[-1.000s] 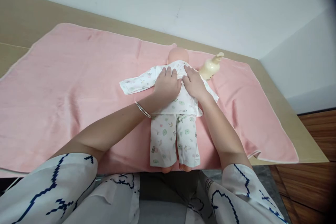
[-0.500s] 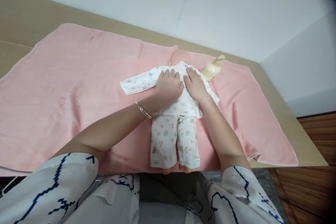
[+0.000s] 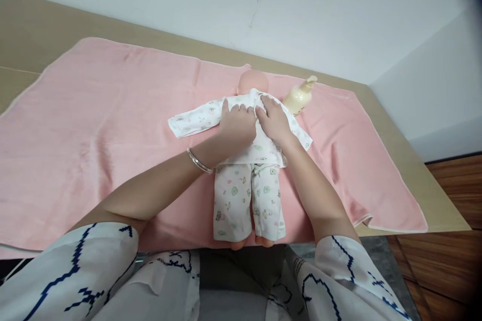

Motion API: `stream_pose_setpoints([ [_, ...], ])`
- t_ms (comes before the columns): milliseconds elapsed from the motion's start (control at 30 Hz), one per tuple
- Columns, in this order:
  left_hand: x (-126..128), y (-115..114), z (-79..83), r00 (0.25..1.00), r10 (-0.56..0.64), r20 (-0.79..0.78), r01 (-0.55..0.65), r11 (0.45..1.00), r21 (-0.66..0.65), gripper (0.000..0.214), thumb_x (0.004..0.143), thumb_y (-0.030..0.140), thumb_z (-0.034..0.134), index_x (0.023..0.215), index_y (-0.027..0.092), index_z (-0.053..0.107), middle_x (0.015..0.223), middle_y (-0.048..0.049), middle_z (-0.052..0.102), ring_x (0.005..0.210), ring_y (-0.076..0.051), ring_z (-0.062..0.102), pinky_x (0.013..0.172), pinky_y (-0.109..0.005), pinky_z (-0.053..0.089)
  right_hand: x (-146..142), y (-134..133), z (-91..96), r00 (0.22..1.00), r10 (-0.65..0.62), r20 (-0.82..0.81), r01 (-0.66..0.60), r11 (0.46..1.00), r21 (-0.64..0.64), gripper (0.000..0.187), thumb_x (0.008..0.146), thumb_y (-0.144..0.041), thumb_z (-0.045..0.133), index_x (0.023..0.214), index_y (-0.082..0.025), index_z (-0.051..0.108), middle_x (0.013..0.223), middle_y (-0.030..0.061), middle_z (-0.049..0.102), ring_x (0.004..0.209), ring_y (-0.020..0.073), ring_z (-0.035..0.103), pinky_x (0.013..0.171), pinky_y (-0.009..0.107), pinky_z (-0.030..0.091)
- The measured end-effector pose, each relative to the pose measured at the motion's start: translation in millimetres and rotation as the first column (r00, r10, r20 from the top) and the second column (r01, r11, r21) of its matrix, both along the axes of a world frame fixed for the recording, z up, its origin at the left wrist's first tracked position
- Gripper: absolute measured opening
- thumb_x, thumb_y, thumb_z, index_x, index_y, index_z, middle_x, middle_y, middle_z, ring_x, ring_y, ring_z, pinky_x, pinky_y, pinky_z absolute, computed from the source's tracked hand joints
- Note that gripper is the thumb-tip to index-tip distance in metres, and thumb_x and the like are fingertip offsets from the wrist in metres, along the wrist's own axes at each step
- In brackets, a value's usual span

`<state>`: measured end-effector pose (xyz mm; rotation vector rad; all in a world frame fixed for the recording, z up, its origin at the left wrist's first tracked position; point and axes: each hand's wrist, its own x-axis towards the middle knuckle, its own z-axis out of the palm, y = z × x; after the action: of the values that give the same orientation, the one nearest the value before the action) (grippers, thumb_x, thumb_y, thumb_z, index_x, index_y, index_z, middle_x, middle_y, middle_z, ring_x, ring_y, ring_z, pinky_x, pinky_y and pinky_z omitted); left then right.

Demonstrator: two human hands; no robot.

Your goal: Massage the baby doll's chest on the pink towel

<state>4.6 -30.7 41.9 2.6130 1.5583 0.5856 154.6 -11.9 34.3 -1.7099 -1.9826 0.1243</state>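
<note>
A doll (image 3: 253, 82) with a bare pink head lies stretched out, head away from me, its feet at the near edge. It wears a white printed shirt (image 3: 268, 152) and matching trousers (image 3: 232, 200). My left hand (image 3: 238, 128), a silver bangle on its wrist, rests on the upper middle of the shirt. Its fingers are curled in on the cloth, with the outer one stretched out; their tips and the thumb are mostly hidden. Close beside it, my right hand (image 3: 275, 121) lies on the shirt's right half, fingers extended and thumb apart.
A pale yellow pump bottle (image 3: 299, 98) lies tilted just beyond the doll's right sleeve. Under everything spreads a pink blanket (image 3: 131, 110) on a wooden table (image 3: 444, 210). A white wall (image 3: 169, 0) rises behind the table, and brown wooden panelling (image 3: 455, 195) stands at the right.
My left fingers have gone from lying extended on the shirt to curled, with the outer finger apart. My right hand stays on the shirt. The view has shifted slightly.
</note>
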Motion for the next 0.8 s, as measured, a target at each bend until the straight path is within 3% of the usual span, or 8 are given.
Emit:
stream_pose_setpoints([
  [67,-6,13,0.4,1.000,0.004,0.005,-0.004,1.000,-0.029,0.038,0.101,0.028,0.033,0.115,0.017,0.067,0.111,-0.0133,0.073,0.112,-0.033,0.066,0.120,-0.063,0.025,-9,-9,4.1,0.998,-0.040,0.053,0.039,0.999,0.017,0.045,0.100,-0.035,0.034,0.130,-0.013,0.059,0.134,0.0188,0.066,0.130,0.0350,0.057,0.114,0.057,0.040],
  [200,-16,46,-11.8,0.987,0.026,0.158,-0.011,0.995,-0.096,0.048,0.102,0.034,0.028,0.128,0.012,0.062,0.135,-0.0177,0.065,0.130,-0.034,0.057,0.119,-0.062,0.030,-29,-29,12.0,0.983,-0.087,0.162,0.086,0.996,0.010,0.039,0.098,-0.028,0.035,0.114,-0.012,0.066,0.112,0.0214,0.072,0.112,0.0376,0.065,0.101,0.057,0.050],
  [267,-16,55,-22.0,0.966,0.037,0.255,-0.016,0.996,-0.084,0.049,0.101,0.035,0.029,0.134,0.014,0.059,0.141,-0.0155,0.062,0.135,-0.031,0.054,0.122,-0.057,0.029,-28,-27,8.7,0.991,-0.053,0.125,0.051,0.998,0.023,0.041,0.099,-0.030,0.036,0.123,-0.013,0.065,0.124,0.0202,0.070,0.123,0.0369,0.062,0.107,0.057,0.048],
  [400,-12,54,-36.6,0.933,0.045,0.357,-0.042,0.999,-0.016,0.051,0.100,0.036,0.030,0.139,0.017,0.057,0.146,-0.0116,0.059,0.139,-0.028,0.050,0.125,-0.052,0.025,-5,-4,-3.3,1.000,0.022,-0.007,-0.022,1.000,-0.014,0.051,0.101,-0.035,0.036,0.144,-0.013,0.052,0.154,0.0148,0.052,0.149,0.0315,0.039,0.125,0.057,0.029],
  [467,-12,51,-39.4,0.919,0.042,0.392,-0.046,0.999,0.001,0.051,0.101,0.035,0.028,0.138,0.019,0.059,0.145,-0.0094,0.061,0.139,-0.026,0.051,0.125,-0.049,0.026,3,2,-2.8,0.998,0.038,-0.045,-0.039,0.999,-0.014,0.051,0.100,-0.036,0.038,0.146,-0.015,0.050,0.157,0.0126,0.048,0.151,0.0297,0.037,0.126,0.057,0.027],
  [633,-13,50,-42.2,0.897,0.035,0.440,-0.050,0.998,0.024,0.050,0.102,0.036,0.025,0.134,0.021,0.061,0.143,-0.0080,0.063,0.137,-0.024,0.053,0.124,-0.046,0.030,-12,-11,10.8,0.999,0.050,-0.002,-0.049,0.981,0.187,0.050,0.099,-0.028,0.038,0.147,-0.017,0.048,0.164,0.0098,0.038,0.157,0.0266,0.024,0.129,0.053,0.022],
  [800,-12,48,-44.1,0.890,0.073,0.450,-0.095,0.995,0.026,0.051,0.101,0.034,0.027,0.136,0.014,0.059,0.155,-0.0147,0.050,0.145,-0.025,0.045,0.125,-0.045,0.028,-26,-20,9.1,0.996,0.067,0.057,-0.070,0.996,0.051,0.048,0.096,-0.024,0.039,0.141,-0.019,0.055,0.160,0.0109,0.043,0.154,0.0317,0.031,0.126,0.063,0.020],
])
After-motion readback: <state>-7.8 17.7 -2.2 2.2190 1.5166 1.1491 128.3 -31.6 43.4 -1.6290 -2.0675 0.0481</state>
